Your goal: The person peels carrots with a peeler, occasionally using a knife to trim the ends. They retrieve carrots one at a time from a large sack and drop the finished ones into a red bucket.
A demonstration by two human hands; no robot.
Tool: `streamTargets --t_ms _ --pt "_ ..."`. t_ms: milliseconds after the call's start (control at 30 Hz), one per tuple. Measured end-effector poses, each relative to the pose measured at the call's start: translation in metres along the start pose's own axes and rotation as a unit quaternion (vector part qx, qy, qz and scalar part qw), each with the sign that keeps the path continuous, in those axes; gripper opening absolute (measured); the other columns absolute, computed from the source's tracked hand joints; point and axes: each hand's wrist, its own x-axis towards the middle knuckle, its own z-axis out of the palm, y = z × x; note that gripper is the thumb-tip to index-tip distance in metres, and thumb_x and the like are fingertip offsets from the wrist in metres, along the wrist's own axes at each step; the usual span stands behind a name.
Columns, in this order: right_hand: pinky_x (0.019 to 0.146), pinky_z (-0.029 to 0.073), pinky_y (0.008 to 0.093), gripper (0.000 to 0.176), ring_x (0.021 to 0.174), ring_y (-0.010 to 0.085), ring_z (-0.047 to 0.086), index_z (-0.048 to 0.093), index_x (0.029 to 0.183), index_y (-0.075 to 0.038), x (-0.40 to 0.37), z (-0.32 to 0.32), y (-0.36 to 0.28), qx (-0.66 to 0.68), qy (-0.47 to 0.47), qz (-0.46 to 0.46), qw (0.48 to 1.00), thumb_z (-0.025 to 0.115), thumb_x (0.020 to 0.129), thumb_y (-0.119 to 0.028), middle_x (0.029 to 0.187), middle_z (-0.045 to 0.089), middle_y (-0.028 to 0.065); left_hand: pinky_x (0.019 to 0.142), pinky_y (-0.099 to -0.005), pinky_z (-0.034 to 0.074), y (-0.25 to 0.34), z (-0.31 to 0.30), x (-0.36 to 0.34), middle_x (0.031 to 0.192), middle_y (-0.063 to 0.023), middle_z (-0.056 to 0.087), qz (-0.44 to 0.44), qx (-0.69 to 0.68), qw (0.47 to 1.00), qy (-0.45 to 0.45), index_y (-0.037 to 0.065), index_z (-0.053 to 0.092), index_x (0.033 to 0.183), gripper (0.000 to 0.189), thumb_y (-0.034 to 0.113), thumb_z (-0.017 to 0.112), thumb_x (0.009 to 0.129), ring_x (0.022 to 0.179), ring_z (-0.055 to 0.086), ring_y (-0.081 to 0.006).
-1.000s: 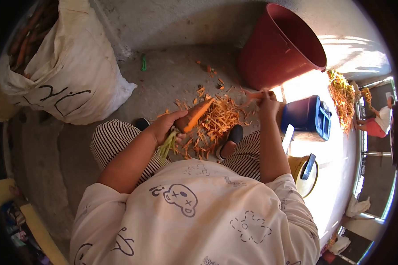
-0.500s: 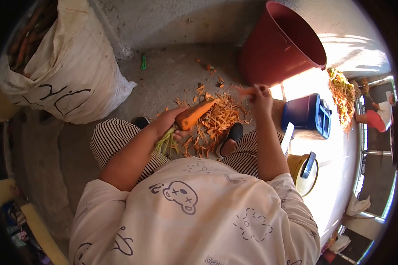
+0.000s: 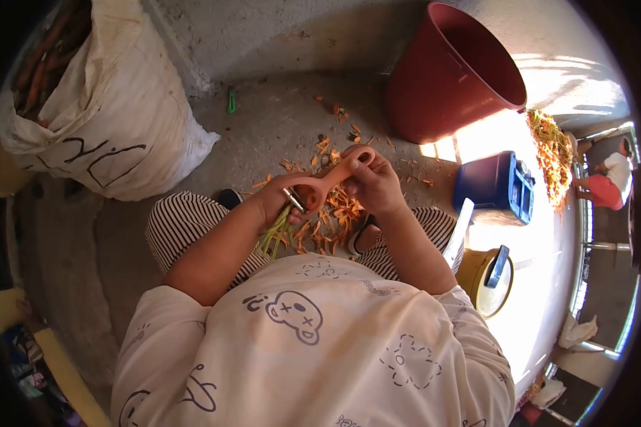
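Note:
My left hand [image 3: 276, 196] is closed around a carrot [image 3: 308, 193], whose green stems [image 3: 279, 231] stick out below toward my lap. Most of the carrot is hidden behind the peeler and my fingers. My right hand [image 3: 374, 182] grips the handle of an orange peeler [image 3: 338, 173], its metal blade lying over the stem end of the carrot. Beneath both hands, a heap of orange peelings [image 3: 340, 215] lies on the floor between my feet.
A white sack [image 3: 121, 107] of carrots stands at upper left, a red bucket [image 3: 441, 78] at upper right. Right of me are a blue container [image 3: 488, 186] and a yellow bucket [image 3: 475, 274]. A green object [image 3: 231, 101] lies ahead; another person [image 3: 611, 176] is at far right.
My right hand has come inward and left with the peeler, from beyond the carrot's tip to its stem end. The carrot stays in my left hand.

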Motion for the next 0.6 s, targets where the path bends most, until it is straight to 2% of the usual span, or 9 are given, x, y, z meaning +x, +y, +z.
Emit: streamTargets --t_ms 67,167,200,300,433,500,533,567,600 --pt "0.041 0.041 0.019 0.014 0.047 0.0082 0.048 0.051 0.088 -0.003 0.001 -0.023 -0.004 -0.012 0.051 -0.01 0.999 0.053 0.081 -0.016 0.072 0.054 0.0041 0.03 -0.017 0.026 0.005 -0.003 0.0 0.066 -0.0058 0.049 -0.055 -0.046 0.997 -0.003 0.004 0.05 0.088 0.033 0.034 0.036 0.085 0.037 0.033 -0.0064" --pt "0.044 0.039 0.0182 0.011 0.052 0.0075 0.047 0.052 0.089 -0.005 0.016 -0.108 -0.018 -0.094 0.275 -0.103 0.951 0.052 0.081 -0.013 0.071 0.053 0.0027 0.031 -0.0176 0.029 0.002 -0.025 -0.002 0.069 -0.0083 0.051 -0.043 -0.036 0.995 -0.083 -0.001 0.048 0.095 0.044 0.039 0.032 0.086 0.038 0.035 -0.0076" --pt "0.045 0.038 0.0181 0.01 0.054 0.0073 0.046 0.052 0.089 -0.006 0.015 -0.109 -0.03 -0.114 0.33 -0.128 0.928 0.051 0.082 -0.013 0.071 0.052 0.0024 0.031 -0.0178 0.029 0.002 -0.024 -0.003 0.069 -0.0081 0.051 -0.04 -0.044 0.996 -0.071 0.0 0.048 0.096 0.044 0.039 0.032 0.086 0.038 0.036 -0.0076" --pt "0.045 0.038 0.0179 0.01 0.055 0.0075 0.046 0.052 0.089 -0.006 0.008 -0.092 -0.038 -0.014 0.275 -0.152 0.949 0.05 0.082 -0.012 0.072 0.051 0.0031 0.032 -0.0185 0.029 -0.004 -0.019 -0.006 0.07 -0.0076 0.05 -0.035 -0.067 0.997 -0.029 0.003 0.048 0.098 0.042 0.039 0.032 0.086 0.04 0.037 -0.0077" --pt "0.038 0.039 0.0196 0.012 0.046 0.009 0.049 0.05 0.09 -0.003 -0.002 -0.009 -0.015 0.008 0.097 -0.009 0.995 0.052 0.082 -0.012 0.072 0.053 0.0054 0.033 -0.0192 0.03 -0.004 -0.005 0.006 0.071 -0.0088 0.052 -0.027 -0.016 0.999 0.01 0.006 0.05 0.094 0.037 0.037 0.033 0.086 0.041 0.038 -0.0082" --pt "0.039 0.039 0.0196 0.013 0.047 0.009 0.049 0.05 0.089 -0.003 -0.002 0.005 -0.001 -0.011 0.036 0.013 0.999 0.052 0.081 -0.012 0.071 0.054 0.0052 0.034 -0.0201 0.03 -0.008 -0.006 0.004 0.07 -0.0093 0.052 0.006 0.006 1.0 0.011 0.006 0.05 0.088 0.035 0.037 0.035 0.086 0.042 0.038 -0.0093" --pt "0.04 0.039 0.0196 0.013 0.047 0.009 0.049 0.05 0.089 -0.002 -0.002 0.006 0.003 -0.02 0.006 0.024 0.999 0.052 0.081 -0.012 0.07 0.054 0.0051 0.034 -0.0203 0.03 -0.009 -0.01 0.005 0.07 -0.0091 0.052 -0.015 -0.009 1.0 -0.006 0.006 0.05 0.088 0.036 0.038 0.036 0.085 0.042 0.039 -0.0095" --pt "0.04 0.039 0.0197 0.013 0.047 0.0087 0.049 0.051 0.087 -0.002 0.002 -0.006 0.005 -0.017 0.053 0.02 0.998 0.053 0.08 -0.014 0.068 0.054 0.0043 0.034 -0.0206 0.031 -0.009 -0.014 0.005 0.069 -0.0088 0.052 -0.037 -0.025 0.999 -0.023 0.006 0.049 0.088 0.036 0.039 0.037 0.085 0.043 0.039 -0.0098" --pt "0.041 0.038 0.0195 0.013 0.047 0.0083 0.048 0.051 0.086 -0.003 0.011 -0.03 0.002 -0.077 0.127 -0.018 0.989 0.054 0.08 -0.014 0.068 0.054 0.0039 0.035 -0.0209 0.031 -0.01 -0.016 0.004 0.068 -0.0085 0.051 -0.06 -0.04 0.997 -0.041 0.006 0.049 0.088 0.037 0.04 0.038 0.085 0.043 0.04 -0.01"
